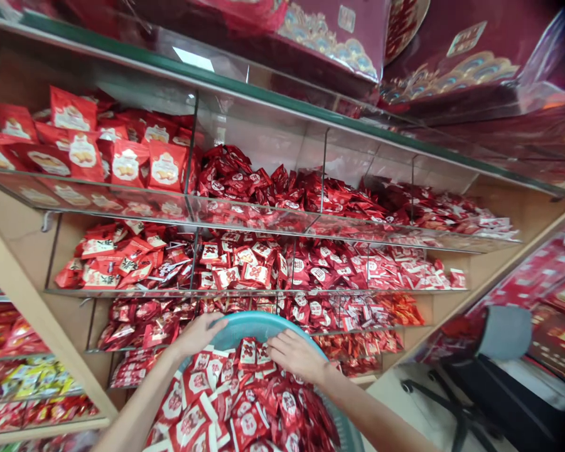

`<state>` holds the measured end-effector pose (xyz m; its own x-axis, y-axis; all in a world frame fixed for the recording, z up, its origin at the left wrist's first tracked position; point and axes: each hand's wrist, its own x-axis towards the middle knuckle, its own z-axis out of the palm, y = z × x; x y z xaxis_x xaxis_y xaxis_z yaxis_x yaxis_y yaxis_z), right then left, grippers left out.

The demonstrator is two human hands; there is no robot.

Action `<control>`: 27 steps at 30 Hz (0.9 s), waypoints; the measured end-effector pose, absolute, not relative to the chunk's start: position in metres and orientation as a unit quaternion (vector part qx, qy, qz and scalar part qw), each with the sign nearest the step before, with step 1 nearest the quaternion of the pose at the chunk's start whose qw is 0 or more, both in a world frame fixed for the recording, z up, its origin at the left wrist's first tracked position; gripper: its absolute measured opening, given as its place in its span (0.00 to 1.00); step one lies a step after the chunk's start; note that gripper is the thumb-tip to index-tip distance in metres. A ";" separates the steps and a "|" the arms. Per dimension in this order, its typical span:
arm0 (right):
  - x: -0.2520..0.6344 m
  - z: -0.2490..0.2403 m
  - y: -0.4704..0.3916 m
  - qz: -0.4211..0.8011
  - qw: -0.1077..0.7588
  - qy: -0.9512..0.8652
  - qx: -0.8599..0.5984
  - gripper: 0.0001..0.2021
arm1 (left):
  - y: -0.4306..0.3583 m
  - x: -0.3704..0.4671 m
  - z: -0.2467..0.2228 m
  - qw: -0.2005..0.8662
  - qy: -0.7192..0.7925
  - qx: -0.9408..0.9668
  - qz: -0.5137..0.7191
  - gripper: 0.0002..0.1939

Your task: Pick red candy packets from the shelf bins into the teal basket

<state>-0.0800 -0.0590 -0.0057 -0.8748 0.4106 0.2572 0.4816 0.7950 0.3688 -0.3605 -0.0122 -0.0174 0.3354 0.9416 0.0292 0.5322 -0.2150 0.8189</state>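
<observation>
A round teal plastic basin (258, 318) is heaped with small red-and-white wrapped candy packets (249, 424). On the basin's far left edge lies my left hand (198, 337), closed over the rim, fingers pointing right. My right hand (295, 356) reaches in from the right, with its fingers bent and close together against a red packet (263, 356) at the back of the heap. How firmly these fingertips hold the packet cannot be made out. Just behind the basin are the lower shelf compartments, filled with more red packets (311, 309).
Tiered shelves with clear dividers hold red packets (164, 165). A glass shelf (245, 88) above carries dark red gift boxes (324, 37). More snacks, some yellow (40, 378), sit behind a wooden post (42, 314) at left. A wheeled office chair (503, 333) stands at right.
</observation>
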 end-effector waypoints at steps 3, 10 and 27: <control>-0.087 -0.014 -0.051 -0.235 0.065 -0.939 -0.241 0.03 | -0.013 -0.360 -0.016 0.377 0.509 0.722 0.280 0.26; -0.094 -0.023 -0.051 -0.234 0.058 -0.928 -0.284 0.04 | -0.013 -0.361 -0.014 0.379 0.508 0.723 0.277 0.26; -0.152 0.148 0.001 -0.190 0.251 -0.857 -0.408 0.15 | -0.012 -0.364 -0.017 0.385 0.507 0.716 0.285 0.26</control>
<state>-0.1525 0.0013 0.1478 -0.5416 0.6039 0.5848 0.7942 0.5956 0.1205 -0.3641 -0.0122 -0.0165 0.3232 0.9462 0.0170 0.5073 -0.1884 0.8409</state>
